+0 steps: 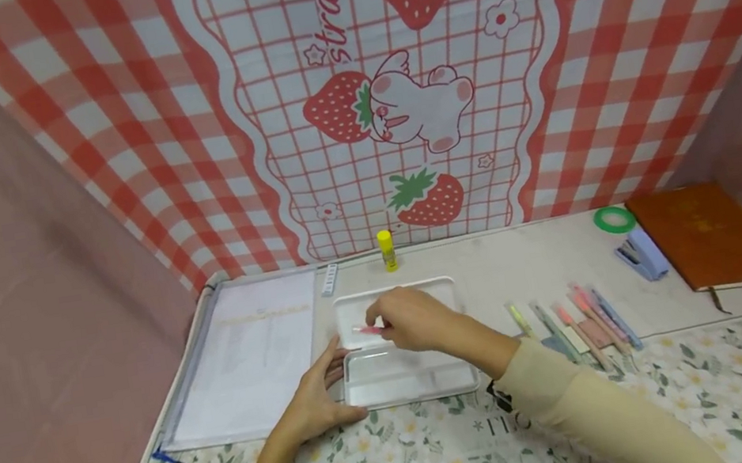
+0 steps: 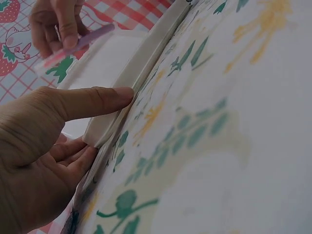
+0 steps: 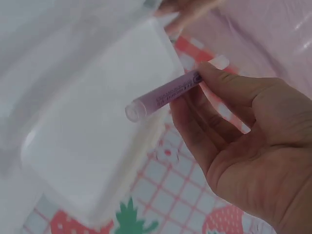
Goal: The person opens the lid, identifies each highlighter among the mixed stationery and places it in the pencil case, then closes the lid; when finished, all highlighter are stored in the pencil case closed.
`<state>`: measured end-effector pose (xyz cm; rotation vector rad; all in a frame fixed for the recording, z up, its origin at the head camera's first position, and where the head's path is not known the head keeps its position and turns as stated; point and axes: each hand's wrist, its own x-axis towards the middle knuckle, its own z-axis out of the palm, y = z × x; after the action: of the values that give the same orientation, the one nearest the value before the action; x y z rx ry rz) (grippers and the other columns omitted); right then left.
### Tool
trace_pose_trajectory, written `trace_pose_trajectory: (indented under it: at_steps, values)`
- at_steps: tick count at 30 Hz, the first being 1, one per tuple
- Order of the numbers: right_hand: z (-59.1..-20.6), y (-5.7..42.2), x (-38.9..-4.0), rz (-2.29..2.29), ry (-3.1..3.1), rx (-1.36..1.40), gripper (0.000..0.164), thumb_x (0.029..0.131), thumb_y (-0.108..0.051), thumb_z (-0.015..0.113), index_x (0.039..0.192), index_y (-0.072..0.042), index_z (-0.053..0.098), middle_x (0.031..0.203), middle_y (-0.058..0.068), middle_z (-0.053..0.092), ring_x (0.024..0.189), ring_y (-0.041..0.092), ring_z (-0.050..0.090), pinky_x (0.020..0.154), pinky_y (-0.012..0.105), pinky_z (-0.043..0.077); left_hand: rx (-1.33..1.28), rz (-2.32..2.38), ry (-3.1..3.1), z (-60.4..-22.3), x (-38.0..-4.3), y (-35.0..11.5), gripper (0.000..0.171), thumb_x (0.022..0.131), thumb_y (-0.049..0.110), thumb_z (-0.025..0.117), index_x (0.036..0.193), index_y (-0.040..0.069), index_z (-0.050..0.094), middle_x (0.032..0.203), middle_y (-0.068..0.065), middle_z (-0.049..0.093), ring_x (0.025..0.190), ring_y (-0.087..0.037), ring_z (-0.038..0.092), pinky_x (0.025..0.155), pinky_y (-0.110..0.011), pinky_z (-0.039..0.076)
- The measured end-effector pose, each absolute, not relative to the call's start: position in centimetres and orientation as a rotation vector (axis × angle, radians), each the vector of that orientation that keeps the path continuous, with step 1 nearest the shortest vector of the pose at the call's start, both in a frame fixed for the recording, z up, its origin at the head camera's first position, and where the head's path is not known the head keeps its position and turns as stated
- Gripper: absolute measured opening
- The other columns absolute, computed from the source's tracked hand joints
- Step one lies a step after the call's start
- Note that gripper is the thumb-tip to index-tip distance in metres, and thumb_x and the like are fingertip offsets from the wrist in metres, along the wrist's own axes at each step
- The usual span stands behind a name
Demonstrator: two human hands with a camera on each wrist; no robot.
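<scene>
A white hinged case lies unfolded, its lid half toward the wall. My left hand is at its left end. In the left wrist view the straight thumb rests along the front wall, with the other fingers around the corner. Above the lid half, my right hand pinches a slim pen between thumb and fingers. The pen has a purple barrel with dark print and clear ends; its one end looks pink in the left wrist view.
Papers in a zip folder lie left. Behind the case are a yellow glue stick and a small pale block. Several pens lie right, then a blue stapler, green tape and a brown notebook.
</scene>
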<state>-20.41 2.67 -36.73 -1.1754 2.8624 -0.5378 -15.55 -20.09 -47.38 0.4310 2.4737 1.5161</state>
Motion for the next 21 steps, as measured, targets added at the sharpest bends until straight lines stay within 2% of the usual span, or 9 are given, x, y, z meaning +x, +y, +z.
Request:
trace_pose_trajectory:
  at_steps: [8,14,21]
  values:
    - [-39.6,0.1,-20.3,-0.358,2.810,-1.207,0.017,0.084,-0.013,0.070,0.101,-0.016,0.073,0.095,-0.002,0.071,0.087,0.016,0.065,0.072,0.030,0.056,0.471,1.499,2.490,-47.4,-15.6,-20.4,0.123,0.060,0.022,0.090,0.152,0.007,0.010,0.142,-0.017,0.038,0.129,-0.040,0.042,0.108,-0.046,0.036]
    - [-41.8,-0.4,-19.7,-0.075,2.837,-1.203,0.017,0.078,-0.011,0.073,0.093,-0.017,0.071,0.085,-0.003,0.067,0.075,0.014,0.062,0.063,0.028,0.055,0.466,1.488,2.493,-47.5,-15.6,-20.4,0.123,0.061,0.021,0.090,0.152,0.010,0.009,0.143,-0.017,0.037,0.129,-0.041,0.041,0.109,-0.045,0.036]
    - [-42.7,-0.8,-19.7,0.020,2.842,-1.148,0.018,0.073,-0.014,0.077,0.087,-0.017,0.066,0.081,-0.002,0.063,0.071,0.014,0.059,0.061,0.026,0.054,0.453,1.483,2.484,-47.2,-15.5,-20.5,0.121,0.061,0.021,0.090,0.152,0.010,0.010,0.143,-0.016,0.037,0.129,-0.040,0.041,0.108,-0.044,0.036]
